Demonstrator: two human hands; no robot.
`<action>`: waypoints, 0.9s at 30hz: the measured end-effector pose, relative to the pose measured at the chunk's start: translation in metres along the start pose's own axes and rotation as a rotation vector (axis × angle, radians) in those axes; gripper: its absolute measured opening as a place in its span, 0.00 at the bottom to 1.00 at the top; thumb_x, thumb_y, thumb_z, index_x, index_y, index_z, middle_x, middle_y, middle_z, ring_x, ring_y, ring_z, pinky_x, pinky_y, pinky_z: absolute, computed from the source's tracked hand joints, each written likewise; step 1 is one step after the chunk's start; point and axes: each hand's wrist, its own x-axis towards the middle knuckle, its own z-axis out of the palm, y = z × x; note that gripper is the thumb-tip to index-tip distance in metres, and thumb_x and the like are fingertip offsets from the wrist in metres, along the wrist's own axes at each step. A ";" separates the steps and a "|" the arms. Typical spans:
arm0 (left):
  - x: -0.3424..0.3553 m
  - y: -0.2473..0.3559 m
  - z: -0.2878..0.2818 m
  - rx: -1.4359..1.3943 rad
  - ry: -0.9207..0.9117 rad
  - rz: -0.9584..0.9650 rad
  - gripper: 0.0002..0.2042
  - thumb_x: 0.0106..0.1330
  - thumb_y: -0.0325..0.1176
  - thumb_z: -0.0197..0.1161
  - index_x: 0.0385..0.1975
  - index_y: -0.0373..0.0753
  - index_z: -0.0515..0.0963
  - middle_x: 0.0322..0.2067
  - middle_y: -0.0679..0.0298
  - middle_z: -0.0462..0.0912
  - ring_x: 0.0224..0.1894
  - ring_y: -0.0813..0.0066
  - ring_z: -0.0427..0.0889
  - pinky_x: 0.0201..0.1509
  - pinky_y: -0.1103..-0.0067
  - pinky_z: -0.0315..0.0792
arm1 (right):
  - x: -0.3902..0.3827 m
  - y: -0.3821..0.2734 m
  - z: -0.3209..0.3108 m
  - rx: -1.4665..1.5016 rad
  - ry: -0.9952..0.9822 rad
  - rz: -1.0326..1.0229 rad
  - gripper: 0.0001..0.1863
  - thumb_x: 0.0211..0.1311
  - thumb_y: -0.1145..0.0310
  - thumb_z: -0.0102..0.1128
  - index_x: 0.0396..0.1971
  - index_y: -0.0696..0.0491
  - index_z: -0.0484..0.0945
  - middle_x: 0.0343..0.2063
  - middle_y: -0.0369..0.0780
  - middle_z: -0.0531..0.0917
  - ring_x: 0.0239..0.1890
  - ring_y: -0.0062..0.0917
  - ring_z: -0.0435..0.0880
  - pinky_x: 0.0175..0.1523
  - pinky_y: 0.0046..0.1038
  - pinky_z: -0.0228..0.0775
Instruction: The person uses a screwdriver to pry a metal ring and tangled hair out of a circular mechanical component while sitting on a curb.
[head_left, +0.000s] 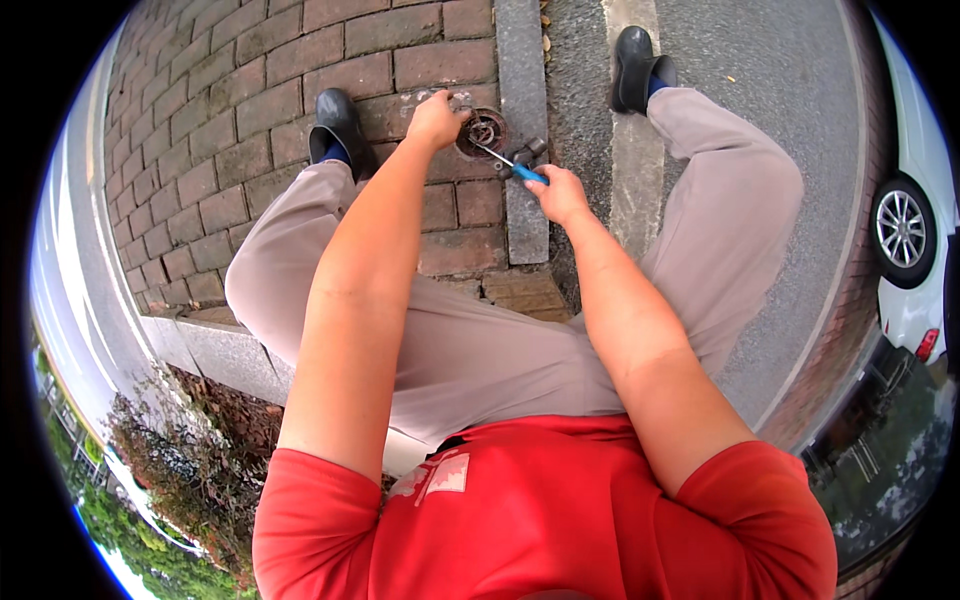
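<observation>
My right hand (561,194) is closed around the blue handle of a screwdriver (527,173). Its thin metal shaft points up and left, and the tip reaches into a round, rusty fitting (482,133) in the brick paving. At the fitting's upper left edge is my left hand (436,121), fingers curled close to a small greyish piece; whether they grip it or the rim is too small to make out. Dark grey metal parts (530,152) rest on the kerb, right beside the fitting and the screwdriver shaft.
A stone kerb strip (522,80) divides the brick paving (245,140) from the asphalt (740,110). My shoes stand on both sides, the left shoe (342,128) on brick, the right shoe (634,72) on asphalt. A white car (905,150) is at the far right; shrubs (190,470) grow at lower left.
</observation>
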 end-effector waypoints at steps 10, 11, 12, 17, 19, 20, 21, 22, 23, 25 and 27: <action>-0.051 -0.009 0.016 -0.013 -0.566 -0.311 0.11 0.59 0.37 0.65 0.40 0.43 0.85 0.33 0.54 0.86 0.34 0.64 0.86 0.45 0.74 0.78 | -0.013 0.017 0.035 -0.051 -0.011 0.117 0.19 0.59 0.69 0.64 0.48 0.58 0.71 0.46 0.53 0.78 0.51 0.48 0.77 0.54 0.43 0.70; -0.064 -0.003 0.029 -0.266 -0.504 -0.317 0.16 0.58 0.41 0.69 0.43 0.42 0.84 0.32 0.55 0.86 0.32 0.66 0.86 0.43 0.75 0.78 | -0.012 0.021 0.034 -0.027 0.006 0.129 0.19 0.58 0.69 0.64 0.48 0.58 0.71 0.47 0.53 0.77 0.52 0.49 0.77 0.55 0.44 0.69; -0.066 -0.014 0.046 -0.263 -0.398 -0.267 0.17 0.57 0.40 0.69 0.45 0.43 0.83 0.32 0.54 0.86 0.34 0.63 0.86 0.44 0.73 0.77 | -0.013 0.016 0.037 -0.013 0.025 0.096 0.19 0.58 0.70 0.64 0.48 0.58 0.71 0.46 0.52 0.77 0.51 0.49 0.77 0.55 0.43 0.69; -0.079 0.025 0.077 -0.340 0.177 -0.411 0.14 0.58 0.38 0.69 0.41 0.39 0.84 0.33 0.53 0.86 0.38 0.62 0.85 0.46 0.72 0.76 | -0.022 0.029 0.038 -0.013 0.097 0.067 0.18 0.58 0.71 0.64 0.47 0.55 0.72 0.44 0.52 0.78 0.50 0.48 0.77 0.55 0.42 0.69; -0.074 0.035 0.077 -0.464 0.206 -0.401 0.14 0.58 0.38 0.69 0.40 0.37 0.84 0.32 0.54 0.86 0.37 0.63 0.86 0.45 0.73 0.76 | -0.019 0.030 0.034 0.039 0.140 0.043 0.18 0.58 0.71 0.64 0.47 0.55 0.72 0.44 0.52 0.78 0.49 0.48 0.77 0.54 0.42 0.69; -0.075 0.033 0.077 -0.520 0.222 -0.405 0.14 0.58 0.38 0.69 0.40 0.36 0.84 0.32 0.55 0.86 0.37 0.64 0.86 0.44 0.73 0.76 | -0.020 0.030 0.035 0.069 0.151 0.030 0.18 0.58 0.71 0.64 0.47 0.55 0.72 0.44 0.52 0.78 0.49 0.48 0.77 0.54 0.42 0.69; -0.066 0.019 0.081 -0.651 0.261 -0.379 0.13 0.57 0.37 0.70 0.36 0.35 0.84 0.30 0.56 0.87 0.35 0.66 0.85 0.42 0.74 0.75 | -0.020 0.023 0.036 0.068 0.112 0.034 0.17 0.59 0.71 0.63 0.48 0.55 0.72 0.45 0.52 0.78 0.50 0.48 0.77 0.54 0.42 0.69; -0.059 0.007 0.086 -0.722 0.242 -0.418 0.12 0.57 0.37 0.70 0.35 0.35 0.83 0.30 0.56 0.86 0.35 0.67 0.85 0.42 0.74 0.75 | -0.021 0.016 0.037 0.076 0.090 0.032 0.17 0.59 0.71 0.63 0.47 0.55 0.72 0.45 0.52 0.78 0.50 0.48 0.77 0.54 0.42 0.69; -0.055 0.009 0.087 -0.800 0.202 -0.453 0.11 0.57 0.36 0.70 0.33 0.34 0.83 0.29 0.56 0.86 0.34 0.67 0.85 0.41 0.74 0.75 | -0.022 0.018 0.039 0.079 0.077 0.046 0.17 0.59 0.71 0.63 0.47 0.55 0.72 0.45 0.52 0.78 0.50 0.48 0.77 0.54 0.42 0.69; -0.051 0.014 0.090 -0.882 0.162 -0.493 0.11 0.57 0.36 0.70 0.31 0.34 0.83 0.28 0.56 0.86 0.33 0.67 0.85 0.41 0.73 0.75 | -0.022 0.018 0.040 0.071 0.036 0.051 0.18 0.61 0.68 0.61 0.50 0.54 0.73 0.45 0.53 0.78 0.51 0.49 0.77 0.55 0.43 0.69; -0.052 0.023 0.092 -0.902 0.162 -0.506 0.12 0.56 0.37 0.71 0.29 0.33 0.83 0.28 0.55 0.86 0.32 0.65 0.84 0.41 0.72 0.75 | -0.018 0.025 0.048 0.060 0.054 -0.003 0.19 0.63 0.66 0.59 0.53 0.52 0.72 0.45 0.53 0.79 0.50 0.50 0.77 0.55 0.43 0.69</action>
